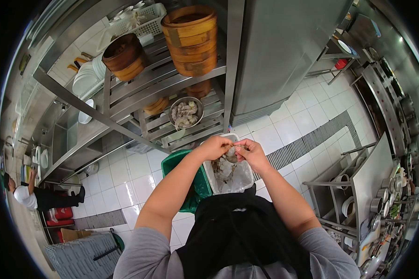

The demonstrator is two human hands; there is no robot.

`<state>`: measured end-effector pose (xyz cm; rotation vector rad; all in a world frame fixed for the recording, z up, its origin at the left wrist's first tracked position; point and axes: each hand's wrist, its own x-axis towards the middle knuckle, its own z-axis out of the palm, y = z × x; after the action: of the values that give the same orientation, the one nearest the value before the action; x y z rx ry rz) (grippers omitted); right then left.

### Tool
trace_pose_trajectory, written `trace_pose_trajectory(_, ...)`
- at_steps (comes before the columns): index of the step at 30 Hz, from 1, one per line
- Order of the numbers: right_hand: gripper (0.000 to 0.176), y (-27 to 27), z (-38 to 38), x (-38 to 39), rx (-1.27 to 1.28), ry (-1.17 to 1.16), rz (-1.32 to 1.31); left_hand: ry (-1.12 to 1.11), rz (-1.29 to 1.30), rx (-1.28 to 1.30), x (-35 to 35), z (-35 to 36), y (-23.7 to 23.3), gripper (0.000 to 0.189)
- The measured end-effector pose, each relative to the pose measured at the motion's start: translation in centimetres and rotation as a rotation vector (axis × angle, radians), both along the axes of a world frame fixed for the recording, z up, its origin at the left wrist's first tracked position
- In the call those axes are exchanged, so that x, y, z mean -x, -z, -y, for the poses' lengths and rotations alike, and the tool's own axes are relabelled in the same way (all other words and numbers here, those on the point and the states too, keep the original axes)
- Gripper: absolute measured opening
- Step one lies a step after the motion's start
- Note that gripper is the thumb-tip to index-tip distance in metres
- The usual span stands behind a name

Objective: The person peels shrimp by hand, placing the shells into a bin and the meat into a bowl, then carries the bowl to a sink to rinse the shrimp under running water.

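Note:
My left hand [216, 148] and my right hand [252, 154] meet above a white plastic tub [247, 182]. Pinched between the fingertips of both hands is a shrimp [239, 148], mostly covered by the fingers. Inside the tub lie greyish shrimp [223, 170] with what looks like ice or clear plastic around them. Pressed against the tub's left side is a bin with a green liner [198, 185]. Beyond my hands, on the low slatted shelf, a round metal bowl [201, 110] contains several pale shrimp [185, 114] that look peeled.
Bamboo steamers [191, 44] are stacked on the metal rack [167, 83] ahead. A tall steel cabinet [279, 56] stands right of it. A floor drain grate [307, 144] crosses the tiles. To the far left is another person [46, 197]; grey crates [81, 255] are below.

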<state>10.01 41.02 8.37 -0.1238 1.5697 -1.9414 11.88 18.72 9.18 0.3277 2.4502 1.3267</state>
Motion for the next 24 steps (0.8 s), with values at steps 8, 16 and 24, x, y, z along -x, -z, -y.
trace_pose_trajectory(8,0.022,-1.5,-0.7,0.6,-0.071,-0.258,-0.213,0.111,0.302,-0.26,1.5,1.1,3.5,0.018)
trace_pose_trajectory(16,0.03,-0.5,-1.2,0.0,0.236,0.191,0.26,-0.393,0.473,-0.672,-2.0,-1.8,0.7,0.034)
trace_pose_trajectory(24,0.024,0.5,1.6,-1.9,0.09,0.258,-0.062,-0.504,-0.538,0.064,-4.1,-4.7,-0.3,0.044)
